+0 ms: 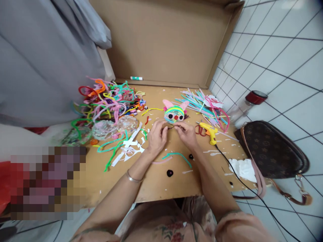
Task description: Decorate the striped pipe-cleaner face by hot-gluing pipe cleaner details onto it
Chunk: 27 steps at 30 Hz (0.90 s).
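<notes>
My left hand [156,136] and my right hand [187,133] meet over the wooden board [156,181], fingers pinched together on a short dark pipe cleaner [171,127] stretched between them. Just beyond the fingertips lies a round pipe-cleaner face [174,113] with pink ears, striped coils and two googly eyes. A teal pipe cleaner [179,156] and a pink one [161,161] lie near my wrists, beside small black pompoms [170,173].
A tangled heap of coloured pipe cleaners [108,99] sits at the left, cut straight pieces [202,104] at the right. A yellow glue gun [209,130] lies right of my hand, cord trailing off. White paper scraps [130,146], a brown handbag [272,151], a red-capped jar [249,102].
</notes>
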Available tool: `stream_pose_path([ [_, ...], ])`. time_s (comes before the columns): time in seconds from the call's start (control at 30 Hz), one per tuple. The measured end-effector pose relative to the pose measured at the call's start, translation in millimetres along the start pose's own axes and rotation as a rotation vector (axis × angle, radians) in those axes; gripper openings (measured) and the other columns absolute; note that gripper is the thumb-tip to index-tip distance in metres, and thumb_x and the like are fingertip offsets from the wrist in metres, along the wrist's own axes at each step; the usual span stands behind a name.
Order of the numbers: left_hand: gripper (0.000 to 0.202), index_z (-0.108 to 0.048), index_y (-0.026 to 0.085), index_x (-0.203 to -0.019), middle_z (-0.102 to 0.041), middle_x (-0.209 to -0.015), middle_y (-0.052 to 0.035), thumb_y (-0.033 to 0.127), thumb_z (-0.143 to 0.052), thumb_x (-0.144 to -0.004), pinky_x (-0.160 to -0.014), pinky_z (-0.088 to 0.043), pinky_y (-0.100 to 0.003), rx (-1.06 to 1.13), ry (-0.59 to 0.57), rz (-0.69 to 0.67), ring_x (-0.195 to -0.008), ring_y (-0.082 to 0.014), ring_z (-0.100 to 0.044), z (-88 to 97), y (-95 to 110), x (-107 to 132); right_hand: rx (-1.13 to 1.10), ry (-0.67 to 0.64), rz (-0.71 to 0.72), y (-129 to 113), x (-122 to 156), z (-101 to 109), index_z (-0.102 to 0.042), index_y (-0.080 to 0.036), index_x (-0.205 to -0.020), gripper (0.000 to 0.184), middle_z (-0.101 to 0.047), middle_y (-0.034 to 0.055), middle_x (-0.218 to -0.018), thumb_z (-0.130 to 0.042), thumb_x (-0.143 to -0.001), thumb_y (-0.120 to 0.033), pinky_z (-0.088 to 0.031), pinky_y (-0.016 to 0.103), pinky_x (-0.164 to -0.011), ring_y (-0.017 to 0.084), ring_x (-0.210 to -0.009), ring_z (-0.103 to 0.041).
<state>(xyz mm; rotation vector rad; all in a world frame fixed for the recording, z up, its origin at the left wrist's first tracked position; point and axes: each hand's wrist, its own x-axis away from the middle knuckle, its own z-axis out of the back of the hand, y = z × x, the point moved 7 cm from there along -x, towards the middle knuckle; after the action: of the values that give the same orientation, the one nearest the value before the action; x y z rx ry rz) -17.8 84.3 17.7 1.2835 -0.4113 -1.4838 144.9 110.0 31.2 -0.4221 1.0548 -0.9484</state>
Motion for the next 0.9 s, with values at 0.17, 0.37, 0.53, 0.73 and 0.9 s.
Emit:
stream_pose_path([
  [0.17,0.051,-0.063,0.02,-0.132,-0.076,-0.11,-0.0097,0.052,-0.064,-0.092,-0.067,-0.051,-0.029,0.456,-0.179,0.173,-0.066,-0.0138,-0.06,-22.5,-1,9,0.055,-0.085,0.035,-14,5,-10,-0.07,-0.023,-0.119,0.032,-0.08,0.0032,-0.099,-0.055,-0.091,-0.022,-0.06,0.03,-0.08,0.017,-0.08,-0.073],
  [0.37,0.051,-0.071,0.015,-0.099,-0.067,-0.071,-0.0007,0.06,-0.08,-0.076,-0.062,-0.049,-0.024,0.832,-0.266,0.407,-0.06,-0.0102,-0.057,-40.7,-11,10,0.126,-0.042,0.09,-20,6,-5,-0.068,-0.021,-0.111,0.023,-0.08,0.0057,-0.096,-0.053,-0.095,-0.029,-0.059,0.03,-0.084,0.018,-0.083,-0.074],
  [0.53,0.048,-0.07,0.014,-0.087,-0.07,-0.073,-0.0012,0.051,-0.09,-0.064,-0.06,-0.05,-0.022,0.923,-0.275,0.505,-0.056,-0.0069,-0.056,-41.9,-12,9,0.158,0.029,0.102,-13,6,-5,-0.069,-0.022,-0.109,0.023,-0.08,0.0068,-0.097,-0.052,-0.096,-0.031,-0.06,0.032,-0.084,0.02,-0.087,-0.075],
  [0.73,0.037,-0.069,0.013,-0.077,-0.072,-0.07,-0.0023,0.041,-0.088,-0.062,-0.056,-0.048,-0.022,0.83,-0.224,0.551,-0.051,-0.0067,-0.056,-40.4,-20,8,0.297,0.203,0.049,5,8,24,-0.069,-0.021,-0.109,0.028,-0.077,0.011,-0.1,-0.05,-0.097,-0.038,-0.058,0.042,-0.091,0.024,-0.091,-0.071],
  [0.9,0.035,-0.067,0.015,-0.074,-0.071,-0.068,-0.0005,0.04,-0.088,-0.06,-0.052,-0.045,-0.02,0.894,-0.113,0.596,-0.048,-0.0053,-0.051,-38.3,-23,4,0.73,0.527,-0.359,44,30,103,-0.064,-0.012,-0.116,0.042,-0.066,0.0256,-0.121,-0.051,-0.093,-0.045,-0.048,0.06,-0.103,0.038,-0.119,-0.061],
])
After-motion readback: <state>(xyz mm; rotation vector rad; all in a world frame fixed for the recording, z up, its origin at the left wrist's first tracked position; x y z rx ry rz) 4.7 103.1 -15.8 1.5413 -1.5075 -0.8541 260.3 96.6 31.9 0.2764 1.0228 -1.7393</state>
